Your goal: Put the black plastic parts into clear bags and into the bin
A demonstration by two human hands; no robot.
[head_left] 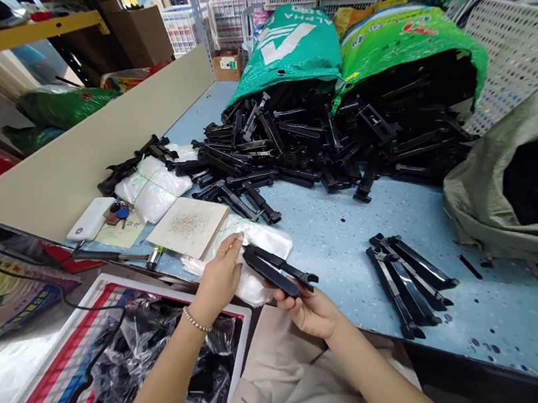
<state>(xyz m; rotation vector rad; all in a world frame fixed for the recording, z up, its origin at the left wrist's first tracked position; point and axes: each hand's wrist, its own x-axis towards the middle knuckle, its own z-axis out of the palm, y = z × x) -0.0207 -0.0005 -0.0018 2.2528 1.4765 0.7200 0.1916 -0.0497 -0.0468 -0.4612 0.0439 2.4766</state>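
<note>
My right hand (pixel 308 310) is closed around the lower end of a black clamp-like plastic part (pixel 272 270), which has two long arms and a hooked tip. It is held tilted above the table's front edge. My left hand (pixel 221 269) is beside the part's upper end, its fingers pinched on the edge of a thin clear plastic bag (pixel 244 239). A stack of clear plastic bags (pixel 272 238) lies on the table just behind the hands. To the right, several similar black parts (pixel 410 285) lie side by side in a small group.
A large heap of black parts (pixel 284 138) spills from a teal sack (pixel 297 49) and a green sack (pixel 406 39). A crate (pixel 105 293) of bagged parts stands at lower left. A tied bag bundle (pixel 153 188), a square board (pixel 186 224) and an olive sack (pixel 495 161) flank the workspace.
</note>
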